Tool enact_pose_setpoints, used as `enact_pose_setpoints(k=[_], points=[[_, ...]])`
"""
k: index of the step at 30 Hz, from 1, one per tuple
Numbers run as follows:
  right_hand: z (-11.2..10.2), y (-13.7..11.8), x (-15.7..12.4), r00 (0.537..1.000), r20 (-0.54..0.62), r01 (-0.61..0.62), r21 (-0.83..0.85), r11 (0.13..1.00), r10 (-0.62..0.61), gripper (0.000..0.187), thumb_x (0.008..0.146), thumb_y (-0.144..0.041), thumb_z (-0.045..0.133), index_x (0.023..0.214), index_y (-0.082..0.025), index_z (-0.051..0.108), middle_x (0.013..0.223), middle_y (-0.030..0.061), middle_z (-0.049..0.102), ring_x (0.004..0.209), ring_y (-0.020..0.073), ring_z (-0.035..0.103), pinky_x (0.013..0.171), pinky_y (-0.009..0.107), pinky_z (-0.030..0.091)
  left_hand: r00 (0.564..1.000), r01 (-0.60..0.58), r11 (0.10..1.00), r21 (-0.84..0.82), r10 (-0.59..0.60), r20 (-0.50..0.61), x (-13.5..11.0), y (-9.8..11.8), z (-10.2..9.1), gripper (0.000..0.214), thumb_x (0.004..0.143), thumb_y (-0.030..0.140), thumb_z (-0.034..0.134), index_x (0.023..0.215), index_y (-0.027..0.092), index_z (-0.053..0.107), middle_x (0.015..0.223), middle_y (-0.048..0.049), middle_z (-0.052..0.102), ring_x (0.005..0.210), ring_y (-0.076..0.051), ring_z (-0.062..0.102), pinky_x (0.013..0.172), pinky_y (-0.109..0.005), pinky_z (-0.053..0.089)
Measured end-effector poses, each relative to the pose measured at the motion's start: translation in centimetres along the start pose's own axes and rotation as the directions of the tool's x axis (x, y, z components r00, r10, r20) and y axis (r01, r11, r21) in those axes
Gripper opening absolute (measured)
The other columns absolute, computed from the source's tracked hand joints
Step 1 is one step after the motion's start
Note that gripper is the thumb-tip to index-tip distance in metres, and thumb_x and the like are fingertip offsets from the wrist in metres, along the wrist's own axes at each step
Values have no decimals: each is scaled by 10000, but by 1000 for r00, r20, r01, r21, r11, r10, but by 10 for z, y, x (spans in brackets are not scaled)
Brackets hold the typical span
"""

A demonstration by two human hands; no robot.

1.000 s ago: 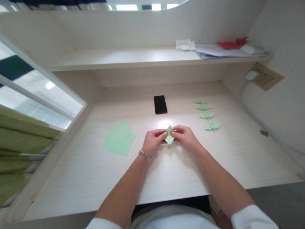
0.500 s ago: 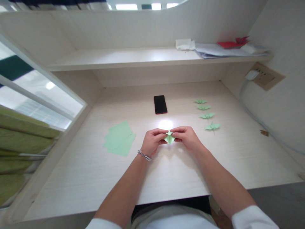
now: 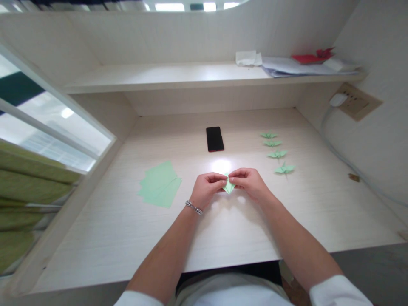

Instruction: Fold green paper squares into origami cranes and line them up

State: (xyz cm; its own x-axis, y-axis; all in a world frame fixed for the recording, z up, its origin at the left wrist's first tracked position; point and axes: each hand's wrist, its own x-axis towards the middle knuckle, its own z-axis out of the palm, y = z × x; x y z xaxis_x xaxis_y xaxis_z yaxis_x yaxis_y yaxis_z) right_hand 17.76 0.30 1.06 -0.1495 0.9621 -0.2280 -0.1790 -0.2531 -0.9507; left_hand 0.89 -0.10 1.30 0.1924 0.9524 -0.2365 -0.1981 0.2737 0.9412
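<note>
Observing left hand [image 3: 204,188] and right hand [image 3: 251,182], fingers of both pinching a small, pointed, light-green folded-paper piece [image 3: 229,187] over the pale wood-grained surface [image 3: 121,242], between flat light-green paper sheets [image 3: 160,185] and four light-green folded-paper birds [image 3: 283,169]

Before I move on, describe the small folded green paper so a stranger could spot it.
On the pale wooden desk, find the flat black rectangular phone. Below it in view, the bare left hand and bare right hand pinch the small folded green paper. Unlike the flat green paper sheets and winged green paper birds, it alone is held.
</note>
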Motion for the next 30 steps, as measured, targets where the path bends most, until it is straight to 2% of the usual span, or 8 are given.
enact_pose_setpoints(k=[4, 6, 11, 15, 20, 23, 26, 30], points=[[0, 5, 3, 999, -22, 42, -18, 999, -42, 259, 560, -267, 788, 775, -152, 700, 689, 29, 683, 623, 155, 629, 603, 287, 517, 1000, -15, 1000, -21, 15, -21, 0, -1, 1, 546, 585, 229, 808, 1092, 138, 629, 722, -19, 678, 629, -143, 645, 618, -302, 573], [0, 6, 4, 997, -49, 61, -7, 998, -61, 266, 551, -272, 791, 765, -152, 687, 698, 29, 686, 625, 157, 633, 610, 292, 521, 1000, 12, 999, -31, -12, 0, 0, -2, 3, 615, 595, 237, 808, 1157, 142, 579, 714, -13, 674, 622, -147, 650, 622, -316, 576], [-1, 6, 5, 989, -115, 96, -5, 995, -96, 313, 545, -295, 800, 776, -161, 637, 695, 22, 678, 628, 163, 637, 605, 294, 520, 998, 40, 999, 23, -41, 47, -1, -6, 6, 606, 595, 231, 812, 1129, 115, 551, 712, -35, 680, 594, -169, 668, 606, -315, 572], [-1, 7, 4, 996, -39, 73, -41, 996, -75, 446, 560, -295, 797, 940, -186, 591, 661, -13, 656, 584, 152, 621, 565, 278, 497, 996, 17, 996, 84, -24, 81, 0, -7, 5, 602, 590, 206, 808, 1119, 111, 537, 662, -18, 667, 570, -172, 664, 594, -317, 569], [3, 7, 3, 986, -54, 148, -112, 983, -155, 365, 563, -286, 785, 844, -176, 580, 540, -63, 539, 473, 97, 490, 462, 218, 366, 993, 0, 989, 149, -18, 117, -1, -5, 5, 540, 603, 185, 782, 1079, 121, 535, 577, 29, 619, 528, -165, 648, 575, -314, 560], [5, 6, 2, 984, -23, 169, -145, 975, -174, 355, 600, -276, 759, 900, -182, 595, 519, -87, 469, 465, 83, 437, 459, 210, 331, 992, -2, 984, 180, -20, 124, -3, -3, 7, 537, 611, 163, 762, 1094, 133, 528, 557, 48, 601, 516, -159, 640, 573, -308, 550], [4, 6, 3, 980, -19, 194, -153, 969, -199, 336, 643, -287, 733, 934, -179, 605, 545, -72, 494, 489, 89, 450, 478, 217, 344, 991, -22, 980, 197, -4, 132, -4, -5, 10, 506, 614, 156, 753, 1070, 140, 533, 545, 56, 587, 523, -153, 636, 566, -280, 527], [1, 8, 6, 967, -104, 217, -128, 968, -231, 355, 641, -325, 745, 931, -176, 603, 587, -50, 549, 512, 101, 492, 495, 227, 378, 990, -59, 982, 179, 35, 137, -2, -9, 11, 418, 663, 215, 732, 1018, 145, 522, 573, 38, 602, 532, -144, 630, 553, -258, 507]])
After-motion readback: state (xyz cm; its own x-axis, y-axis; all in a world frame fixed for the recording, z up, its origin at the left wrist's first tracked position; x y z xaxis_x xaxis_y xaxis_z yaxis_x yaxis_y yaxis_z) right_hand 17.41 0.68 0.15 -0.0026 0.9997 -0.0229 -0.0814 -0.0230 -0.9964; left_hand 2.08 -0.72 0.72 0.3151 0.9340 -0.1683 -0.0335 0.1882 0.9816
